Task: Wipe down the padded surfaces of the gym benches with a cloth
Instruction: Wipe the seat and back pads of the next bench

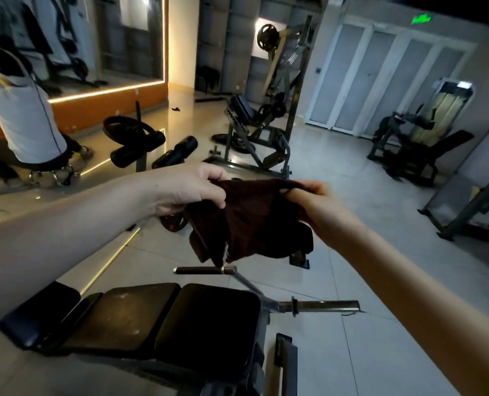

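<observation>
A dark maroon cloth hangs in the air between both hands, at the middle of the view. My left hand pinches its upper left edge. My right hand grips its upper right corner. Below the cloth stands a gym bench with dark padded sections, dusty and scuffed on top. The cloth hangs above the bench's far end and does not touch it.
A metal bar sticks out to the right of the bench. A person in a grey top sits at the far left. A weight machine stands ahead, another machine at the right. Foam rollers lie on the tiled floor.
</observation>
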A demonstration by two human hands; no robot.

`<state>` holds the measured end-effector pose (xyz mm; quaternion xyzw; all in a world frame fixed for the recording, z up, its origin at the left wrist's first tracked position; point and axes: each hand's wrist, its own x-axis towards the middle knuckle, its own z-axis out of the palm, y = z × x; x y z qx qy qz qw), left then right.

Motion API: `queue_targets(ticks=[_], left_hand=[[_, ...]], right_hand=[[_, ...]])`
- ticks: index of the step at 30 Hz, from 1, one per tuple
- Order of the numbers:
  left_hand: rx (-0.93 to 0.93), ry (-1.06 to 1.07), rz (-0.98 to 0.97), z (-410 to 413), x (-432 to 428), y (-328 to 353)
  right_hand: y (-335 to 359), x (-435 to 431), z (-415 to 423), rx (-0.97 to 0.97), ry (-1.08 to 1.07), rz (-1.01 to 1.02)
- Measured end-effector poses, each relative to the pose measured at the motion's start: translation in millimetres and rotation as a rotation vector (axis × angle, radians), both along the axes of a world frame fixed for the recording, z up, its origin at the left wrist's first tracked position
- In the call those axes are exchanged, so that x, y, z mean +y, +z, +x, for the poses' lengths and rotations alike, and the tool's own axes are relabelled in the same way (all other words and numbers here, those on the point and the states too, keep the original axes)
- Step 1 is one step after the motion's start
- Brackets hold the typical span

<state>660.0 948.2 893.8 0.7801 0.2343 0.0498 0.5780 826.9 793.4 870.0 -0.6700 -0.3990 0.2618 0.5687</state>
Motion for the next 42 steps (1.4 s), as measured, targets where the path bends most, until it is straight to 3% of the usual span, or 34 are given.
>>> queue_targets(ticks=[5,8,10,13,18,25,27,33,40,42], left_hand=[[-0.012,-0.001,0.06,2,-4,27],[0.029,0.054,0.255,7,-8,36],[0.009,0.123,0.272,14,-14,40],[-0.124,0.233,-0.074,24,-25,45],[-0.258,0.264,-0.472,28,-34,61],[-0.248,0.343,-0.556,37,-33,77],[-0.231,0.285,-0.56,40,-38,78],[-0.269,0.155,-0.631,48,-30,60],[-0.108,0.179,-0.376,55,5,-51],[0.0,0.223,-0.175,51,14,-96]], right_hand=[[42,7,-9,-0.039,-0.073,0.084],[62,10,-16,-0.188,-0.123,0.107],[70,11,-21,-0.349,-0.175,0.132],[71,14,-31,-0.66,-0.231,0.185],[64,4,-42,-1.033,-0.023,0.102],[57,-5,-34,-1.302,-0.062,-0.085],[47,-2,-29,-1.247,-0.115,-0.011],[41,2,-8,-0.752,-0.162,0.048],[-38,26,26,-0.214,-0.246,-0.143],[-72,31,32,-0.133,-0.263,-0.221]])
